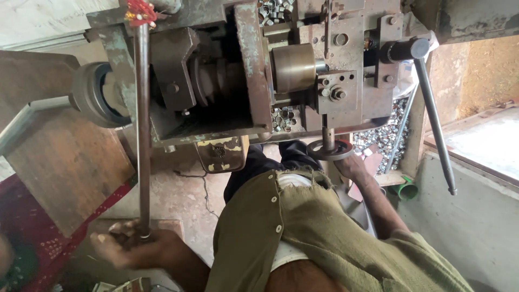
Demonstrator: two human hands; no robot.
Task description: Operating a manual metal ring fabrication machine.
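The floor [178, 200] is bare grey concrete, stained and cracked. On one side a brown wooden board [65, 162] leans over it, and next to the board lies a dark red cloth [32, 232] with a small pattern. On the other side there is a grey concrete wall [470, 227] with a low ledge. Behind this ledge a rough yellow-brown wall [489, 70] stands in bright daylight. The rest of the room is darker.
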